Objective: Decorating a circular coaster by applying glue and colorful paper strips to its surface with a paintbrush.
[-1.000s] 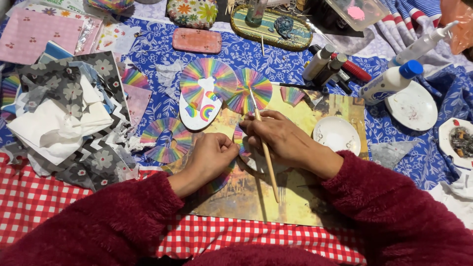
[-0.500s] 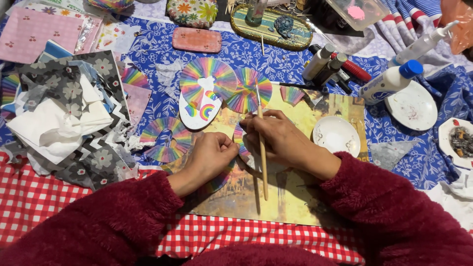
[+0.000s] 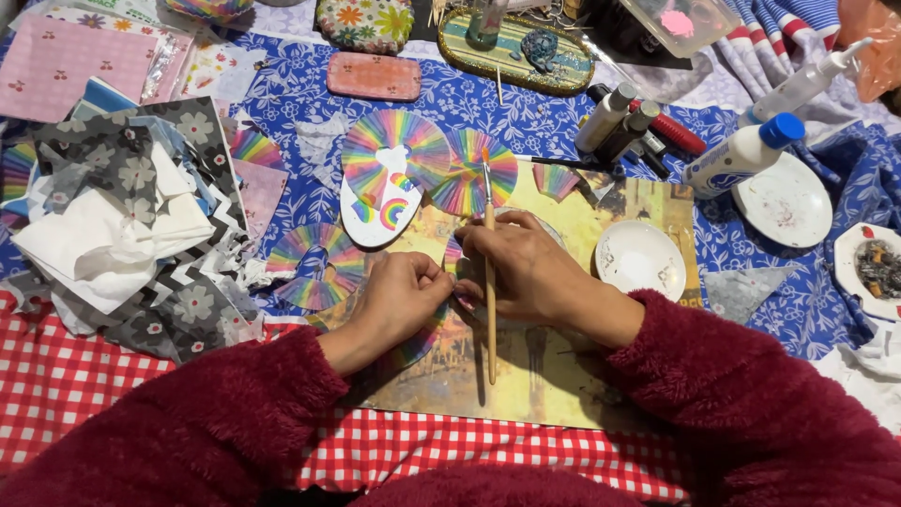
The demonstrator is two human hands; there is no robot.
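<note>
Pinched between both hands point(image 3: 469, 282) at frame centre, a rainbow-striped pleated paper fan point(image 3: 454, 252) looks light, flimsy, best held by its folds; right hand point(image 3: 526, 272) also holds a thin wooden paintbrush point(image 3: 489, 282).

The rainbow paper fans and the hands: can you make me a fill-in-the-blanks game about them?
1. The right hand holds a thin wooden ____ pointing away from the person.
2. The left hand pinches a pleated rainbow-striped paper fan together with the ____ hand.
3. The white glue bottle lying on its side has a ____ cap.
4. Both sleeves are fuzzy and dark ____.

Missing words: paintbrush; right; blue; red
</note>
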